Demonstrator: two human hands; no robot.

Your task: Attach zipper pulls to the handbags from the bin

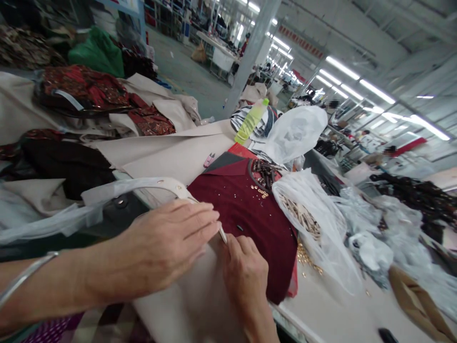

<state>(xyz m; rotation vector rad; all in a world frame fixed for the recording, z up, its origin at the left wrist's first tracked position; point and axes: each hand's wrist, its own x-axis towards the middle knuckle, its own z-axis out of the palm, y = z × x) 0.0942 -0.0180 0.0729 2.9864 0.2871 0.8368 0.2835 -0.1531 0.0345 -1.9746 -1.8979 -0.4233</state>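
Observation:
A white strap (167, 185) with small metal-rimmed holes comes in from the left and passes under my left hand (171, 233). That hand's fingers lie together over the strap, and its thumb is hidden. A narrow pale strip, apparently the strap's end, shows past the fingertips. My right hand (246, 267) is closed with thumb and finger pinching at this end. Below both hands spreads a smooth off-white piece of material (200, 295). Just beyond them lies a dark red cloth (250, 214) with small gold rings (262, 191) and a small dark object (240, 228) on it.
Dark metal parts (264, 174) lie at the cloth's far end. To the right, a plastic bag (328, 238) holds pale slim pieces beside loose gold bits (307, 259). A yellow-green bottle (252, 121) leans behind. Off-white sheets (171, 152) and dark red patterned items (82, 88) cover the left.

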